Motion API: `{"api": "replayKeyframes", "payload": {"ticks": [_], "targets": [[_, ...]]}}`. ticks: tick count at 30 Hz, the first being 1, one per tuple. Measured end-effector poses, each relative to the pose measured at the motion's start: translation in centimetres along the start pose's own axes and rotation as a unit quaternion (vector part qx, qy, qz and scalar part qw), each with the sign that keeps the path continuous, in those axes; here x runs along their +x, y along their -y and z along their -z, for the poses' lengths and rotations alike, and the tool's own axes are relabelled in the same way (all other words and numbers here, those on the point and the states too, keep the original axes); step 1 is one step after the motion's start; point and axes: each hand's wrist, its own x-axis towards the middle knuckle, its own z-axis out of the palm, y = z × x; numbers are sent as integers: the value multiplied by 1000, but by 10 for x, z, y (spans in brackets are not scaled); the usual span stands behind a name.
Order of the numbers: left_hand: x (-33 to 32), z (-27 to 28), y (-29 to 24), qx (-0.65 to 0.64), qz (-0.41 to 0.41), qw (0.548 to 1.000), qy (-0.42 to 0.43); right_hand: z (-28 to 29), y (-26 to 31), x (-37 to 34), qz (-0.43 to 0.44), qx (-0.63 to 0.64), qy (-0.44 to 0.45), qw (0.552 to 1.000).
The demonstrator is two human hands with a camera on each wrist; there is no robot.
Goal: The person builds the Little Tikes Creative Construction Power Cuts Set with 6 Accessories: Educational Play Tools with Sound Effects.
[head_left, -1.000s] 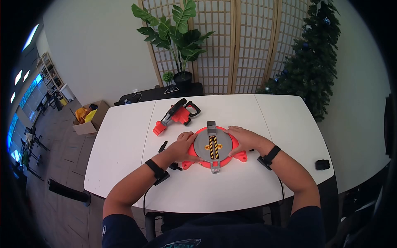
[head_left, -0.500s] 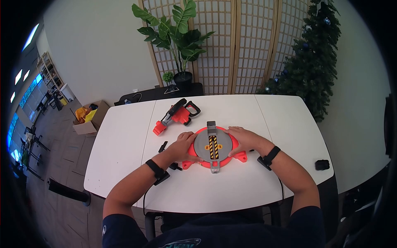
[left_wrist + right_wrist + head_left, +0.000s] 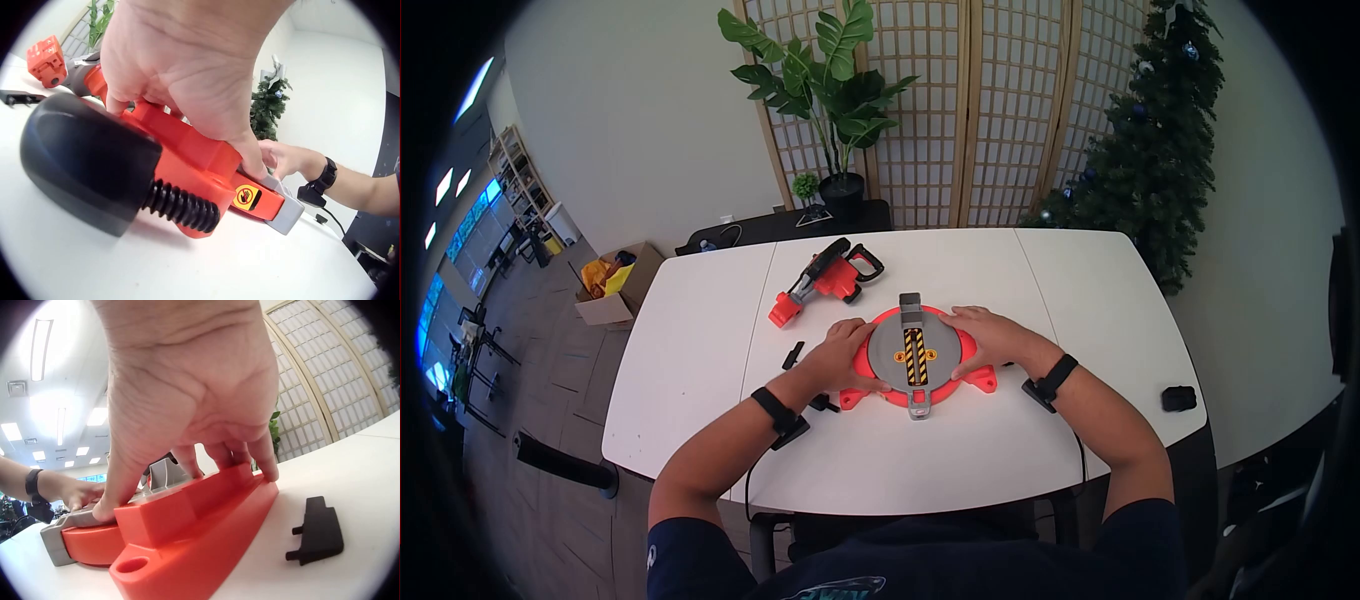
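Note:
A round red toy saw base [image 3: 978, 378] lies on the white table in front of the person, topped by a grey turntable [image 3: 887, 352] with a black-and-yellow striped slot. The left hand [image 3: 840, 360] holds the base's left side, thumb toward the near edge and fingers toward the far edge. On the opposite side, the right hand [image 3: 992, 337] holds the base in the same way. A black knob with a ribbed shaft [image 3: 181, 206] stands close below the left hand. Beside the base on the right lies a small black plastic piece [image 3: 320, 531].
A red and black toy saw head [image 3: 830, 272] lies farther back to the left on the table [image 3: 700, 400]. Left of the left hand is a black part [image 3: 794, 354]. A small black object [image 3: 1179, 399] sits near the table's right edge.

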Motion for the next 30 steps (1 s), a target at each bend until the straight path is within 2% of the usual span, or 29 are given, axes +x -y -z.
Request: {"api": "replayKeyframes", "payload": {"ticks": [8,11,18,20,24,26,28,30], "targets": [[-2,-6,4,-12,-24,999,-27,-1,0,0,1,5,6,1000],[-5,-7,1,29,-17,999,-26,0,2,-1,-7,3,20,1000],[-19,0,6,23,-13,999,-35,-4,-1,-3,-1,16,22,1000],[-26,15,2,-6,44,999,-2,-5,-1,-4,-2,19,23,1000],[-36,34,20,-10,12,1000,-11,-10,-7,-4,13,9,17,1000],[-43,45,20,-24,70,996,57,-9,-6,-4,19,2,15,1000],[-52,44,26,-16,53,998,32,-6,-2,-8,-4,20,18,1000],[-60,46,31,14,42,996,74,0,4,-15,-9,40,17,999]]}}
